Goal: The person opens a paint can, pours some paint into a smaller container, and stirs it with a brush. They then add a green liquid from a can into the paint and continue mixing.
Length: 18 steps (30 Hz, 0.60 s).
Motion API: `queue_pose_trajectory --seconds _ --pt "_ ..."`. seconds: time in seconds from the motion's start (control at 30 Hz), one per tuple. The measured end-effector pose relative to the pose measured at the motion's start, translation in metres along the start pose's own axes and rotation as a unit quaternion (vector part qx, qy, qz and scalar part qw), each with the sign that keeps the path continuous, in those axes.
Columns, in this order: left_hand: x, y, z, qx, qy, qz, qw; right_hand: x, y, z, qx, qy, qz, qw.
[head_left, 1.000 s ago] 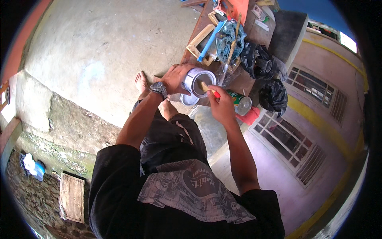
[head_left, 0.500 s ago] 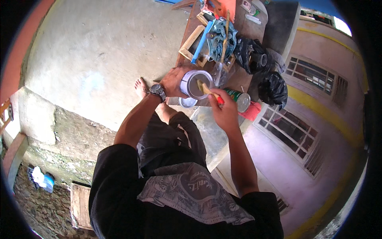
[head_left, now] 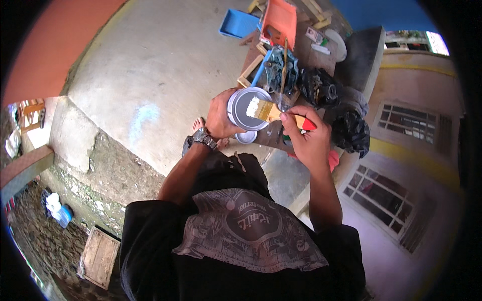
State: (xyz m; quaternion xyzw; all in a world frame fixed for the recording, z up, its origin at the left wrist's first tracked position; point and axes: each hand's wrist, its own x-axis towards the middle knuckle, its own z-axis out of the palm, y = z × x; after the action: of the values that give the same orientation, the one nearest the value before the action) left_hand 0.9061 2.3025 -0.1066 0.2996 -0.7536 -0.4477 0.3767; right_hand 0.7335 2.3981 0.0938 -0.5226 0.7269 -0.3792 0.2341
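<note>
My left hand [head_left: 221, 114] is wrapped round the side of a round paint can [head_left: 235, 116], which is tilted so its open top and grey inside show. Between the fingers and thumb of my right hand [head_left: 307, 136] is a flat paintbrush [head_left: 273, 114] with a wooden handle and a red end. White paint coats its bristle tip, which lies over the can's opening. Just below the can, a round lid [head_left: 246, 137] is partly covered. A green can behind my right hand is almost wholly hidden.
A wooden table carries an orange paint tray [head_left: 278, 25], a blue cloth [head_left: 281, 70], a wooden frame [head_left: 251, 72] and black plastic bags [head_left: 351, 131]. On the floor beyond lies a blue tray [head_left: 238, 23]. A wall with barred windows [head_left: 380, 198] stands at the right.
The brush has come up out of the can's depth, and its white-coated bristles now show over the opening. My right hand has shifted right. The view has turned, showing more of the orange tray.
</note>
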Motion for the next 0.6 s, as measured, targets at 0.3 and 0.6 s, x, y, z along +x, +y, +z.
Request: queue_pose_trajectory --seconds 0.3,0.6 --pt "0.006 0.071 -0.059 -0.031 0.14 -0.006 0.99 0.045 -0.073 -0.002 0.01 -0.095 -0.114 0.989" --pt "0.015 0.053 -0.157 0.104 0.226 0.025 0.968 0.103 -0.142 0.048 -0.077 -0.113 -0.219 0.966"
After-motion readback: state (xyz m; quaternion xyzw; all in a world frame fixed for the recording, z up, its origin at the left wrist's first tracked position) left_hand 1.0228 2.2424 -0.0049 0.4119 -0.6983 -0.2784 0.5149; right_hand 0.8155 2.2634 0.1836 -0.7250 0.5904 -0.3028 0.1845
